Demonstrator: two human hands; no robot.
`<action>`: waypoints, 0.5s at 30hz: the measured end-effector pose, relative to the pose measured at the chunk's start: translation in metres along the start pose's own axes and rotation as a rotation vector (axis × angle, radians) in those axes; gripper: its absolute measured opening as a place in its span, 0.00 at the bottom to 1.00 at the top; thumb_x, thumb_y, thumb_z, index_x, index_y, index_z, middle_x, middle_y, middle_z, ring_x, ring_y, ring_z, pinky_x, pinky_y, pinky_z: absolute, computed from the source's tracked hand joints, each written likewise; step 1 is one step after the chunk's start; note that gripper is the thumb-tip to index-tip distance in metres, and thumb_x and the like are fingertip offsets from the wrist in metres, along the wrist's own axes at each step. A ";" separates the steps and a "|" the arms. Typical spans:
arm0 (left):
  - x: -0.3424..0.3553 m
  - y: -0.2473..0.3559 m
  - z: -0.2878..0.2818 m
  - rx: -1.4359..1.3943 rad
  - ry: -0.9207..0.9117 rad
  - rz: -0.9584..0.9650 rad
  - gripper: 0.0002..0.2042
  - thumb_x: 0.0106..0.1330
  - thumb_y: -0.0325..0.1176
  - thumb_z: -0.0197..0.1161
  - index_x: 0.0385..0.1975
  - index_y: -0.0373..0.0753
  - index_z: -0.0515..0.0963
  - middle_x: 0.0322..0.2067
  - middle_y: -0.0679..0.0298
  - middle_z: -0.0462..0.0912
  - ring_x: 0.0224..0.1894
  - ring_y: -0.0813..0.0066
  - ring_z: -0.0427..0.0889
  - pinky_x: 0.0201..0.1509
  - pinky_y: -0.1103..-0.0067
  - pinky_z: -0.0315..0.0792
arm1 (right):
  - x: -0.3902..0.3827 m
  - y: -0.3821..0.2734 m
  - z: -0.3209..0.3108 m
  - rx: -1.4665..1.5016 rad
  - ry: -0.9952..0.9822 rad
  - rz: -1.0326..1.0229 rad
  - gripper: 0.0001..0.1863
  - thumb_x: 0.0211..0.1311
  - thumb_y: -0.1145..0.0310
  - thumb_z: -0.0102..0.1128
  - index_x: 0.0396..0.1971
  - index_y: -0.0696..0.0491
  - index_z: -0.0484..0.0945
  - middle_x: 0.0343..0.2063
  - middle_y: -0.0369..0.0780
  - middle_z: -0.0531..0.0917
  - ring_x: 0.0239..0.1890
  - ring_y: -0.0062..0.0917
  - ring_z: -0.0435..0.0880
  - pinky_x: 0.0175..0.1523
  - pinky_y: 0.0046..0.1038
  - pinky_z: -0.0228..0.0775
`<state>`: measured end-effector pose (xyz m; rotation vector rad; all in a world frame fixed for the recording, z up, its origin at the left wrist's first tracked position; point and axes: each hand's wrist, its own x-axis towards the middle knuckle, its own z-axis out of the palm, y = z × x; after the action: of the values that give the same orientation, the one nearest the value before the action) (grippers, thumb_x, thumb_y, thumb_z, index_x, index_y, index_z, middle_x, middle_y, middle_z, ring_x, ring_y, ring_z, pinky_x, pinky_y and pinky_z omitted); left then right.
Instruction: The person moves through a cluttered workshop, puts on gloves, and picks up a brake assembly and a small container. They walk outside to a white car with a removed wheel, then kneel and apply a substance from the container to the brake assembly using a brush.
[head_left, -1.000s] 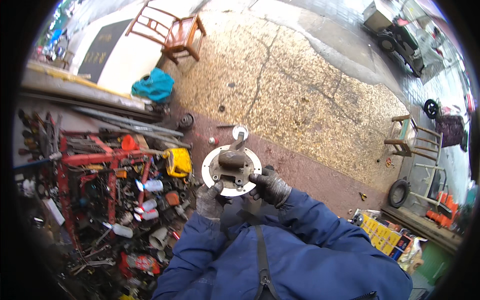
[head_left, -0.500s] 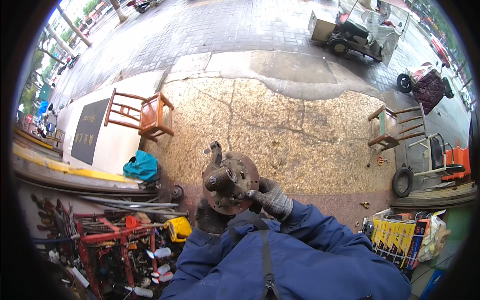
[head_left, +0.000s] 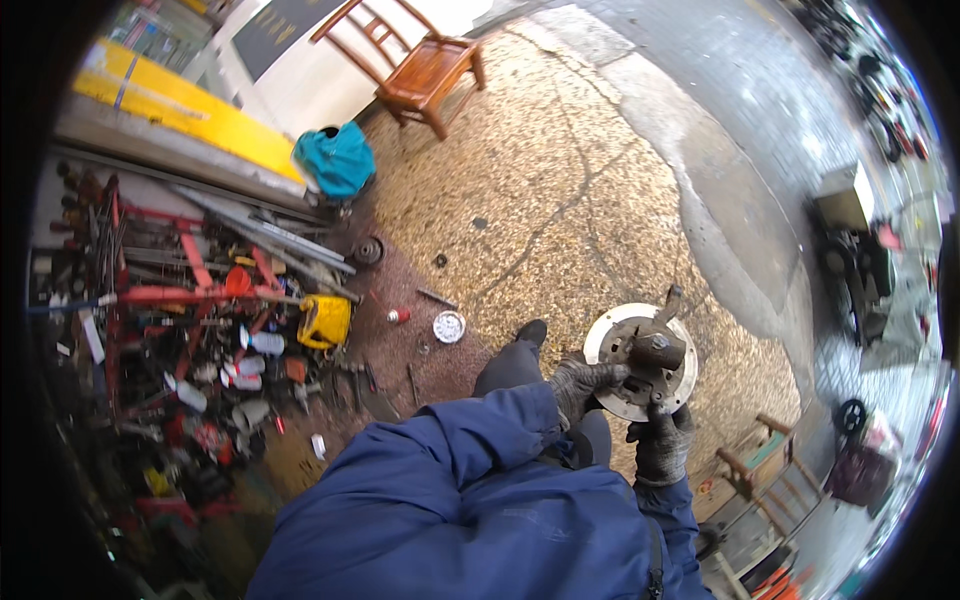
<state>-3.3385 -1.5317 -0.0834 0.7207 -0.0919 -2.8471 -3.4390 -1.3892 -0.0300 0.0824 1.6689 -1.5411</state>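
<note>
Between my hands I hold a round metal hub plate (head_left: 640,355) with a pale rim, a dark cylindrical housing at its middle and an arm sticking up. My left hand (head_left: 586,385), in a dirty grey glove, is closed on the plate's left edge. My right hand (head_left: 660,443), gloved alike, grips the lower edge. My dark shoe (head_left: 531,335) shows left of the plate. On the floor beyond it are a white round dish (head_left: 449,326), a small red can (head_left: 398,315) and a rod (head_left: 437,298).
A cluttered red metal rack (head_left: 160,295) with tools, bottles and a yellow jug (head_left: 326,320) fills the left. A teal bag (head_left: 334,160) and wooden chair (head_left: 427,75) stand beyond. Another chair (head_left: 770,470) is at lower right; scooters (head_left: 850,280) stand along the right.
My view has swung round, and my hands and the hub plate have moved rightward in the picture. The plate has tilted to show its pale rim again; my shoe has come into view.
</note>
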 end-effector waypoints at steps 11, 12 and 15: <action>0.055 -0.061 0.007 -0.059 0.277 0.479 0.21 0.59 0.26 0.68 0.52 0.33 0.73 0.44 0.57 0.82 0.44 0.65 0.83 0.48 0.70 0.80 | 0.102 -0.056 -0.038 -0.327 -0.415 0.076 0.20 0.60 0.63 0.62 0.48 0.58 0.72 0.30 0.40 0.81 0.16 0.24 0.78 0.18 0.24 0.68; 0.053 -0.067 0.011 -0.099 0.273 0.533 0.21 0.59 0.26 0.67 0.52 0.32 0.73 0.44 0.57 0.82 0.44 0.65 0.83 0.48 0.70 0.80 | 0.106 -0.058 -0.040 -0.375 -0.453 0.100 0.20 0.60 0.62 0.63 0.48 0.58 0.73 0.31 0.40 0.81 0.17 0.24 0.78 0.18 0.24 0.68; 0.039 -0.084 0.025 -0.176 0.315 0.662 0.20 0.61 0.25 0.66 0.53 0.31 0.72 0.45 0.55 0.81 0.47 0.63 0.82 0.50 0.69 0.80 | 0.114 -0.064 -0.043 -0.395 -0.612 0.109 0.20 0.60 0.61 0.63 0.47 0.58 0.73 0.30 0.40 0.81 0.16 0.23 0.77 0.18 0.24 0.69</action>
<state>-3.3992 -1.4579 -0.0886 0.8880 -0.0231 -2.0663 -3.5709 -1.4218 -0.0526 -0.4560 1.4020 -0.9904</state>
